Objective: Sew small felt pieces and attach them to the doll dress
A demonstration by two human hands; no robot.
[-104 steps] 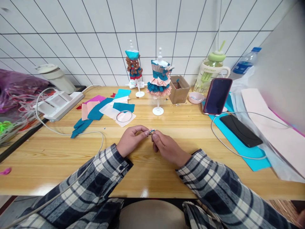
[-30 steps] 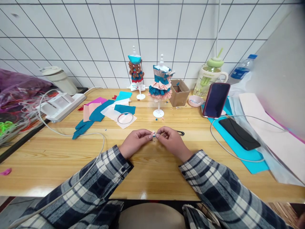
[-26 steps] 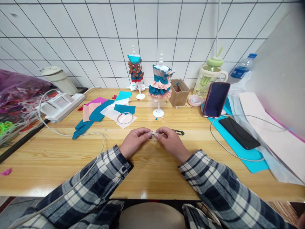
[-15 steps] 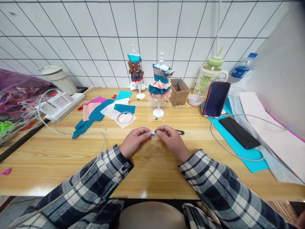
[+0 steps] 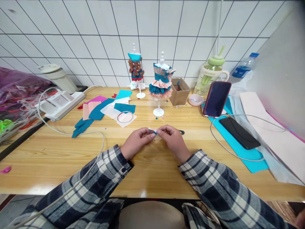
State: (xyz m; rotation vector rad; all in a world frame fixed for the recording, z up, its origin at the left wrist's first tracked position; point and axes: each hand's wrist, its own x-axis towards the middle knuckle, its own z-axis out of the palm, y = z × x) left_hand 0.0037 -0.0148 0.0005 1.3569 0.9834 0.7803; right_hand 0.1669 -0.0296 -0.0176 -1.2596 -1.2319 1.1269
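Between my fingertips is a small piece of pink and teal crepe paper point(image 5: 153, 130). My left hand point(image 5: 138, 142) pinches its left side with thumb and fingers. On its right side my right hand point(image 5: 173, 139) also pinches it, the two hands almost touching just above the table. Partly behind my right hand lies a small black tool point(image 5: 181, 132); only its looped end shows. Beyond my hands stands a white miniature dress form point(image 5: 158, 112) wearing a ruffled teal and pink paper dress point(image 5: 160, 83). A second dressed form point(image 5: 135, 68) stands farther back.
Paper pieces point(image 5: 97, 109) and a wire ring point(image 5: 125, 117) lie at the left, near a power strip point(image 5: 62, 106) and its cable. A cardboard box point(image 5: 180, 92), pink bowl point(image 5: 196, 100), propped phone point(image 5: 216, 99), flat phone point(image 5: 239, 132) and drink bottles stand or lie rightward.
My right fingertips have closed onto the paper piece, which now spans both hands and shows more pink and teal. My left hand has shifted slightly right.
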